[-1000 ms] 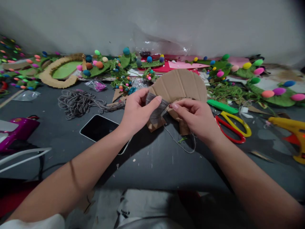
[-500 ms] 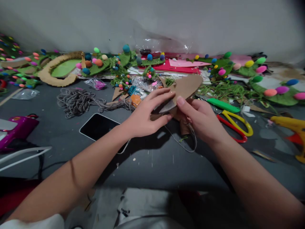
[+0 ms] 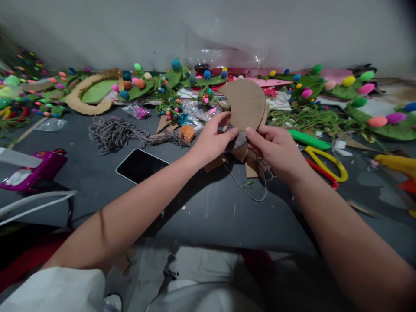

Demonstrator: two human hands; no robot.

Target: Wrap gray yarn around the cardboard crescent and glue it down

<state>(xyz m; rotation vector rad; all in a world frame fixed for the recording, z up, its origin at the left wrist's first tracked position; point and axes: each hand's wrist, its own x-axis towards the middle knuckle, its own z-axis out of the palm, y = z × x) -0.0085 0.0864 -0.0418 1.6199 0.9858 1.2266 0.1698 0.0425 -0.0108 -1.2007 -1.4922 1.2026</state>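
Note:
A brown cardboard crescent (image 3: 247, 104) is held up over the table with its broad face toward me. My left hand (image 3: 212, 141) is closed at its lower left edge, the thumb lying by a grey yarn-wrapped end (image 3: 238, 141). With thumb and fingers, my right hand (image 3: 276, 149) pinches the lower right edge. A strand of grey cord (image 3: 251, 198) hangs in a loop beneath the hands. Cardboard scraps (image 3: 254, 169) lie under them. Part of the crescent is hidden by my fingers.
Left lie a black-screened phone (image 3: 139, 166), a grey yarn heap (image 3: 110, 134) and a purple device (image 3: 39, 169). Right are red and yellow scissor handles (image 3: 339, 173), a green-handled tool (image 3: 310, 139) and a yellow glue gun (image 3: 398, 164). Green leaf pieces with coloured balls (image 3: 390, 123) line the back.
The cardboard has been tilted upright, so its broad crescent face now shows. My left hand has moved slightly right and up, its fingers drawn in closer. The view has shifted slightly left.

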